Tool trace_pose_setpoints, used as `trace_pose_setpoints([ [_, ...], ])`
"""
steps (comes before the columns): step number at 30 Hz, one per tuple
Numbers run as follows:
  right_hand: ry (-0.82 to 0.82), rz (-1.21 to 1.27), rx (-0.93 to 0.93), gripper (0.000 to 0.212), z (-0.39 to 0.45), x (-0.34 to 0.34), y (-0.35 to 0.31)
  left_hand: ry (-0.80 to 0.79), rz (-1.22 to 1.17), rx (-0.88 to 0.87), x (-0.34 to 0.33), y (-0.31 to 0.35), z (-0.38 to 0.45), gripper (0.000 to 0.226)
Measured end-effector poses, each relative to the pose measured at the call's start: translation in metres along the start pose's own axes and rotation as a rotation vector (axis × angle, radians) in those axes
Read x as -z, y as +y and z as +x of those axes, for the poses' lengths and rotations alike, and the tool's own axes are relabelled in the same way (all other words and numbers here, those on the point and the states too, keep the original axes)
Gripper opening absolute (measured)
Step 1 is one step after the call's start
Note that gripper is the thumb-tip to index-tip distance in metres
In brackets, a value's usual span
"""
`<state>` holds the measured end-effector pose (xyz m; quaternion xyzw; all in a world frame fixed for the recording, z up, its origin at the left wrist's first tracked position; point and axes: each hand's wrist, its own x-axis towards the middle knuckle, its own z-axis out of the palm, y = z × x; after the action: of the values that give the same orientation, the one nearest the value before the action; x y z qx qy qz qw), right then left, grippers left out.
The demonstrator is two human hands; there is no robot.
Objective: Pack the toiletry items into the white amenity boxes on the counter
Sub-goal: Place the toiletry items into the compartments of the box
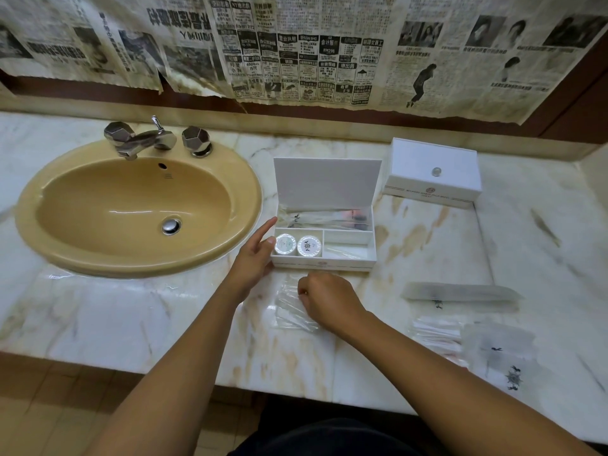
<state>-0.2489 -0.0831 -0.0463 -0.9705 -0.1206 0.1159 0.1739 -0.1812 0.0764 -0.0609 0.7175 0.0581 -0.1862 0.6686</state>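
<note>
An open white amenity box [348, 265] stands mid-counter with its lid upright. Its back compartment holds clear-wrapped items; the front left one holds two round white soaps [298, 245]; the front right one holds a flat clear packet. My left hand [256, 255] rests against the box's left wall, fingers apart, forefinger stretched along the side. My right hand [329, 299] is in front of the box, fingers pinched on a clear plastic packet [291, 306] lying on the marble. A second, closed white box [434, 172] with a small knob sits at the back right.
A tan sink [138, 205] with chrome taps fills the left. To the right lie a long frosted packet [460, 291] and a pile of clear and frosted packets [473, 343]. The counter's front edge runs just below my forearms. Newspaper covers the wall behind.
</note>
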Motion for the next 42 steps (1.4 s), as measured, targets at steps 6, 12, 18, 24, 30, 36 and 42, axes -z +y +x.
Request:
trace_pose_setpoints([
  [6,-0.051,-0.045,0.021,0.021,-0.002,-0.002,-0.003,0.000,0.005,0.005,0.000,0.000,0.000,0.039],
  [12,0.002,-0.044,0.031,0.020,0.000,-0.005,-0.005,-0.006,0.003,0.004,0.000,0.000,0.000,0.038],
  [18,-0.058,-0.056,0.030,0.016,0.000,-0.001,-0.007,-0.008,0.011,0.007,-0.001,0.002,-0.001,0.038],
  [24,-0.027,-0.021,0.019,0.019,0.002,-0.001,-0.008,-0.012,0.011,0.007,0.000,0.002,-0.001,0.038],
  [30,0.002,0.047,-0.013,0.016,0.007,0.007,-0.007,-0.002,0.025,0.006,0.001,0.001,0.000,0.038],
  [36,0.085,0.083,0.009,0.020,0.011,0.027,-0.003,-0.009,0.017,-0.001,0.001,0.003,-0.001,0.038],
  [42,0.274,0.032,-0.030,0.021,0.028,0.061,0.016,-0.006,0.029,-0.001,0.001,0.001,0.000,0.038],
])
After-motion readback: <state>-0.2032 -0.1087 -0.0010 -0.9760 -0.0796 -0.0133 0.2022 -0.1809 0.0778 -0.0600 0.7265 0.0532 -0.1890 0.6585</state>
